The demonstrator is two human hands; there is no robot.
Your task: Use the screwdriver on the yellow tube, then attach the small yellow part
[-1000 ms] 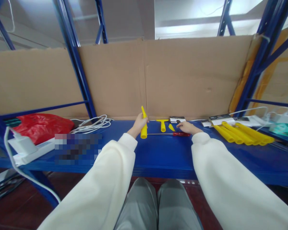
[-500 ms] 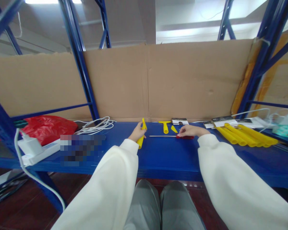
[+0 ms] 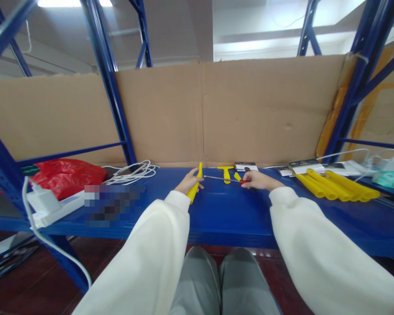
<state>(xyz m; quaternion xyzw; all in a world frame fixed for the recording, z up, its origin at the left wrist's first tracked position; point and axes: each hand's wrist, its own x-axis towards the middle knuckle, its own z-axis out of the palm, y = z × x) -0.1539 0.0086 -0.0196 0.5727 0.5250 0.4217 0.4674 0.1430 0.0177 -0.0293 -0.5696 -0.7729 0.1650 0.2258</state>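
— Clenched around what?
— A smooth yellow tube (image 3: 195, 188) is gripped by the left hand (image 3: 186, 183) at frame centre; the red-handled screwdriver (image 3: 228, 179) is pinched by the right hand (image 3: 258, 180), lifted off the blue shelf (image 3: 216, 210).
— What could slip?
— The thin steel shaft may be jabbed into fingers, or the slick plastic dropped. Farther right, more yellow tubes (image 3: 335, 184) are piled.

Left hand (image 3: 188, 183) closed around a yellow tube (image 3: 196, 183), tube tilted, upper end pointing up and right. Right hand (image 3: 258, 180) grips the red handle of a screwdriver (image 3: 226, 178); thin metal shaft runs left, tip near the tube's top end. Both above the blue shelf (image 3: 223, 214). Just behind the shaft: a yellow T-shaped piece (image 3: 226, 172). Far right: pile of yellow tubes (image 3: 335, 183). Left: white cables (image 3: 131, 172), red bag (image 3: 65, 175).
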